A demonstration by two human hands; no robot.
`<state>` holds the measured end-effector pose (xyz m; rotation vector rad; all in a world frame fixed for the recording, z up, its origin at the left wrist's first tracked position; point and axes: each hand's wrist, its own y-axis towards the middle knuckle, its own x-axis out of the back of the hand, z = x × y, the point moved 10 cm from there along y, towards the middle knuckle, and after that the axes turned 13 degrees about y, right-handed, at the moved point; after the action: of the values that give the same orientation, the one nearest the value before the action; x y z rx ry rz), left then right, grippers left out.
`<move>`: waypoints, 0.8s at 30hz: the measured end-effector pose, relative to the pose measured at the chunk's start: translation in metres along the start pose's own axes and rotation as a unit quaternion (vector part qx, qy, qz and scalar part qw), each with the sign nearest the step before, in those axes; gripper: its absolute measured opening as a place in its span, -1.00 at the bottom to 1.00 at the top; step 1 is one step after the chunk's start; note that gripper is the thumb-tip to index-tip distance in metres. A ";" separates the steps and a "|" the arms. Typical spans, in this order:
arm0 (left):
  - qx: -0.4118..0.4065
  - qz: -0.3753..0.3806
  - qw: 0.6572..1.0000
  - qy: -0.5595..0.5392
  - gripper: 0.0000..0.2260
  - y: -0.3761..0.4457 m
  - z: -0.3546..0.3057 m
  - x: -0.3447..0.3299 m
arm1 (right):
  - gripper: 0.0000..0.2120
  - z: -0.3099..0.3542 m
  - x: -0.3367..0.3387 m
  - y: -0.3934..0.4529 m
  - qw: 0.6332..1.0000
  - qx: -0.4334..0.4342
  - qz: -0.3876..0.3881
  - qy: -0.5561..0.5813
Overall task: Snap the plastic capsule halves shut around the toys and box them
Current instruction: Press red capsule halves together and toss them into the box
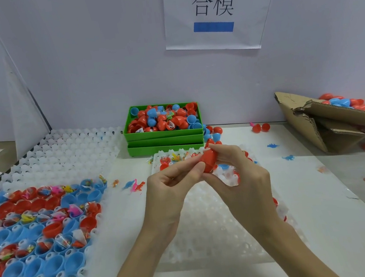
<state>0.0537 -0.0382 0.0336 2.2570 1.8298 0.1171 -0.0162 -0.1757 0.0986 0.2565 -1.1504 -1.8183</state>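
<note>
A red plastic capsule (209,160) is held above the white tray (209,226) at the middle of the table. My left hand (171,185) pinches its near end with thumb and fingers. My right hand (237,168) grips its far end, fingers curled round it. A cardboard box (325,122) lies tipped at the right with red and blue capsules (350,102) in it. Whether a toy is inside the held capsule is hidden.
A green bin (165,134) of red and blue capsule halves stands at the back centre on another green bin. A tray of blue and red halves with bagged toys (34,223) fills the left. Loose small toy dinosaurs (137,185) lie on the table.
</note>
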 end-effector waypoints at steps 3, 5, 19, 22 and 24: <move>-0.001 -0.020 1.000 0.003 -0.67 0.000 0.000 0.004 | -0.50 -0.005 -0.008 -0.001 0.998 -0.022 0.045 0.028; -0.005 -0.038 0.999 -0.005 -0.67 0.001 -0.001 0.011 | -0.55 -0.014 -0.016 -0.002 0.988 -0.070 0.092 0.105; -0.059 -0.017 0.998 0.032 -0.66 0.000 -0.017 0.008 | -0.78 -0.044 -0.010 -0.007 0.935 -0.212 -0.012 0.284; -0.064 -0.021 0.997 0.038 -0.66 0.000 -0.015 0.009 | -0.78 -0.042 -0.008 -0.005 0.938 -0.199 -0.012 0.283; -0.070 -0.023 0.996 0.044 -0.67 0.001 -0.015 0.011 | -0.80 -0.040 -0.008 -0.005 0.940 -0.188 -0.009 0.283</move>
<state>0.0533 -0.0260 0.0477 2.1461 1.8529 0.3315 0.0085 -0.1925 0.0709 0.5234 -0.3924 -1.7709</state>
